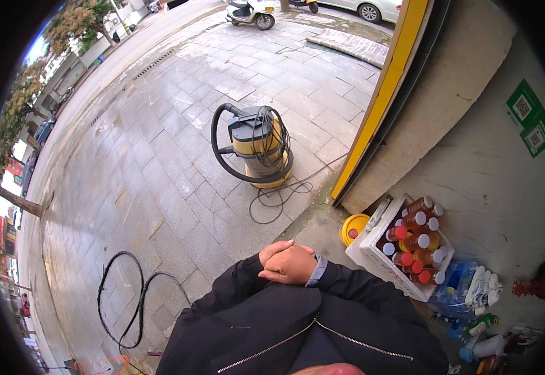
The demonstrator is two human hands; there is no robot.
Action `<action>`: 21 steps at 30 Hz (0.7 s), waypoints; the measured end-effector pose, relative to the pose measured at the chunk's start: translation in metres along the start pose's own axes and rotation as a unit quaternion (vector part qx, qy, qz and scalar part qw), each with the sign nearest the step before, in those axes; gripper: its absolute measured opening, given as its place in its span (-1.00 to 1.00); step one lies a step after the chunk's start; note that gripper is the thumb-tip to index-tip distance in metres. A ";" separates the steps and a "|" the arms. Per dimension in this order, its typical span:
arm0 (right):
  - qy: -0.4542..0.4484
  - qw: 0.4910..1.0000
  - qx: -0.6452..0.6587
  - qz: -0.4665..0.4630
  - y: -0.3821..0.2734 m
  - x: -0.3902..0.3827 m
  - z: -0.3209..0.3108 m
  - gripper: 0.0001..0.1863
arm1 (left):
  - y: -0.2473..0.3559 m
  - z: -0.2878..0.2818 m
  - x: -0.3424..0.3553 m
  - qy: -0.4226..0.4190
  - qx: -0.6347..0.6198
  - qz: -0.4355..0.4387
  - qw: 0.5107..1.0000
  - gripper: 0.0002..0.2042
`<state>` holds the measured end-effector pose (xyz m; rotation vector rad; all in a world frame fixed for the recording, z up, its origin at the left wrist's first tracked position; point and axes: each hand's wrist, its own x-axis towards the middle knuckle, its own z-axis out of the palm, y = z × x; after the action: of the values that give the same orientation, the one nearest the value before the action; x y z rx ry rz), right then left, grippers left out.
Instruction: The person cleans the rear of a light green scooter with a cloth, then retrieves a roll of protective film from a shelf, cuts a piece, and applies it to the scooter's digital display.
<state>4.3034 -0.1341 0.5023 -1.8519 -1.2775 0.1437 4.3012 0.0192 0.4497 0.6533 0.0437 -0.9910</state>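
Note:
My two hands are clasped in front of my dark jacket (247, 325), at the lower middle of the head view. My right hand (290, 265), with a grey-blue cuff at its wrist, lies over my left hand and is closed round it. Only part of my left hand (271, 250) shows; most of its fingers are hidden beneath the right. Ahead of them on the paving stands a yellow and black drum vacuum cleaner (261, 147). Its black hose (215, 140) loops round the left side, and a cable is draped over its top. Neither hand touches it.
On the right, a white foam box (372, 245) holds several capped bottles, beside a yellow lidded tub (352, 227). Clear bottles and white shoes (482, 287) are beyond it. A yellow door frame (378, 94) rises nearby. A black cable (141, 300) curls on the left paving.

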 end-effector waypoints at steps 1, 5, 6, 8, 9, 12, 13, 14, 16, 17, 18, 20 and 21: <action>-0.023 0.999 -0.025 0.013 0.023 0.017 -0.008 -0.60 | 0.019 -0.017 0.015 0.001 0.001 0.007 1.000 -0.46; -0.038 0.998 -0.045 0.017 0.120 0.090 -0.043 -0.61 | 0.105 -0.092 0.085 -0.010 -0.001 0.014 1.000 -0.46; -0.043 0.997 -0.053 0.019 0.145 0.110 -0.054 -0.61 | 0.131 -0.110 0.103 -0.015 0.001 0.014 1.000 -0.46; -0.053 0.995 -0.075 0.028 0.195 0.160 -0.085 -0.62 | 0.191 -0.142 0.135 -0.030 0.008 0.012 0.999 -0.46; -0.056 0.994 -0.086 0.037 0.218 0.189 -0.102 -0.63 | 0.224 -0.153 0.149 -0.038 0.014 0.007 0.999 -0.46; -0.127 0.984 -0.110 0.066 0.266 0.246 -0.149 -0.65 | 0.312 -0.181 0.176 -0.051 0.026 0.010 0.998 -0.45; -0.122 0.984 -0.115 0.055 0.278 0.270 -0.160 -0.65 | 0.341 -0.186 0.181 -0.052 0.025 0.013 0.998 -0.45; -0.139 0.981 -0.118 0.066 0.292 0.292 -0.171 -0.66 | 0.367 -0.190 0.183 -0.050 0.030 0.018 0.998 -0.45; -0.131 0.984 -0.111 0.042 0.318 0.326 -0.189 -0.66 | 0.409 -0.200 0.186 -0.038 0.030 0.024 0.999 -0.45; -0.137 0.985 -0.102 0.038 0.332 0.342 -0.193 -0.65 | 0.427 -0.207 0.186 -0.031 0.029 0.027 0.999 -0.45; -0.158 0.982 -0.091 0.048 0.346 0.356 -0.198 -0.65 | 0.444 -0.214 0.189 -0.022 0.024 0.030 0.999 -0.44; -0.161 0.985 -0.063 0.006 0.376 0.380 -0.206 -0.65 | 0.469 -0.228 0.195 0.002 -0.001 0.032 0.999 -0.44; -0.173 0.984 -0.037 -0.009 0.394 0.391 -0.212 -0.65 | 0.479 -0.235 0.203 0.013 -0.035 0.035 0.999 -0.45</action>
<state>4.8783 0.0169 0.4989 -1.9351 -1.5527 0.4275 4.8520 0.1691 0.4296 0.6001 0.0773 -0.9093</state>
